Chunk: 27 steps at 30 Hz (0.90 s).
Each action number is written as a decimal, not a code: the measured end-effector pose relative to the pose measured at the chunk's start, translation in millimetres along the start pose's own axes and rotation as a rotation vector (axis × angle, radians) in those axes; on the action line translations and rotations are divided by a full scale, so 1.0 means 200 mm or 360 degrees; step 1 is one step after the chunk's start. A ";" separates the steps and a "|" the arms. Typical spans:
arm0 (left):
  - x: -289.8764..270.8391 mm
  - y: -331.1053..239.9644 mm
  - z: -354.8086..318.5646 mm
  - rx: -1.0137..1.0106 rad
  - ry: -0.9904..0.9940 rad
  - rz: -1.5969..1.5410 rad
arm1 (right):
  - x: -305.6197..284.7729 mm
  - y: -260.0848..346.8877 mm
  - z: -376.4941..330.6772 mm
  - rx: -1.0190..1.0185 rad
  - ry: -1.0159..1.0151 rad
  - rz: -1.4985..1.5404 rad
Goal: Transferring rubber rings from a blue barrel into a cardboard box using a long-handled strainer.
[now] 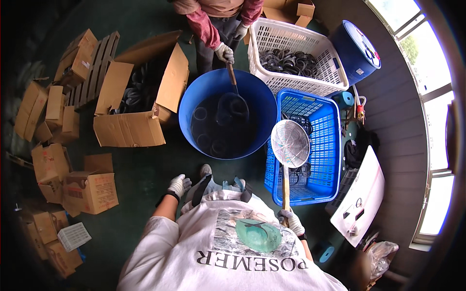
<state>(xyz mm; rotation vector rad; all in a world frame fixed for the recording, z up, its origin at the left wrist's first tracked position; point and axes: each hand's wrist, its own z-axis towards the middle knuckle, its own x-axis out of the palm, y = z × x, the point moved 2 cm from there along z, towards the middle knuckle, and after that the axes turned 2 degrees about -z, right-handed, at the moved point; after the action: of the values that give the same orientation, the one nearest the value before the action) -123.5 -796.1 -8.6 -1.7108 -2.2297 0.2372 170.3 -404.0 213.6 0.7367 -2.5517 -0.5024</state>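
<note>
White T-shirt (170,252) with a green printed picture, worn by the person, fills the lower middle of the view. Both hands gloved.

Right hand (292,223): fingers wrapped round the wooden handle of a wire skimmer (290,143). Handle runs away from the body. Round mesh head lies over the near-left side of a blue basket (324,140), just beside the rim of a blue barrel (262,94); whether it touches either cannot be told. Left hand (180,185): released, fingers loosely bent, nothing visible in it; held out beside the body, over the dark green floor (141,169).

Barrel: dark liquid inside, several rings (200,113) showing in it. Blue basket, to its right: dark rings (300,169) at the bottom, partly hidden by the skimmer.

Far side of barrel: co-worker (208,29) standing. One gloved hand (224,52) grips the handle of a second scoop (233,109), its head down inside the barrel.

Surroundings: white basket (257,39) with a heap of black rings (289,63), behind the blue one; blue drum (353,48) near its right end. Left of barrel, open carton (128,132) holding dark curved pieces; wooden pallet (99,68) and further cardboard boxes (90,191) beyond.
</note>
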 end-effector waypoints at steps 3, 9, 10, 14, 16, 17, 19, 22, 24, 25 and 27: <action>-0.01 0.02 0.00 -0.0007 -0.0011 -0.0032 | -0.06 -0.04 0.04 0.0016 0.0026 0.0138; -0.06 0.04 0.00 0.0010 -0.0056 -0.0039 | -0.01 -0.05 0.03 0.0018 -0.0027 0.0072; -0.06 0.05 -0.01 0.0004 -0.0058 -0.0044 | -0.02 -0.05 0.04 0.0021 -0.0027 0.0069; -0.05 0.05 -0.02 -0.0005 -0.0070 -0.0033 | -0.03 -0.04 0.04 0.0035 0.0051 0.0185; -0.04 0.05 -0.03 -0.0022 -0.0075 -0.0021 | -0.02 -0.03 0.04 0.0028 0.0075 0.0217; -0.04 0.04 -0.03 -0.0024 -0.0078 -0.0021 | 0.00 -0.03 0.03 0.0012 0.0067 0.0232; -0.04 0.04 -0.04 -0.0033 -0.0079 -0.0007 | 0.01 -0.03 0.04 -0.0002 0.0057 0.0248; -0.04 0.05 -0.04 -0.0021 -0.0076 0.0011 | 0.01 -0.03 0.05 -0.0009 0.0070 0.0236; -0.03 0.04 -0.04 -0.0024 -0.0076 0.0006 | 0.02 -0.02 0.05 0.0013 0.0110 0.0287; -0.03 0.04 -0.04 -0.0025 -0.0076 -0.0001 | 0.04 -0.01 0.04 0.0015 0.0109 0.0287; -0.02 0.04 -0.03 -0.0021 -0.0068 -0.0013 | 0.07 0.00 0.03 0.0046 0.0031 0.0226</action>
<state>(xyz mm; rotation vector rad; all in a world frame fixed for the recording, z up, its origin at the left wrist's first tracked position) -112.0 -798.9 -5.8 -1.7188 -2.2733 0.2601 157.5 -411.1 213.0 0.5619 -2.5748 -0.4103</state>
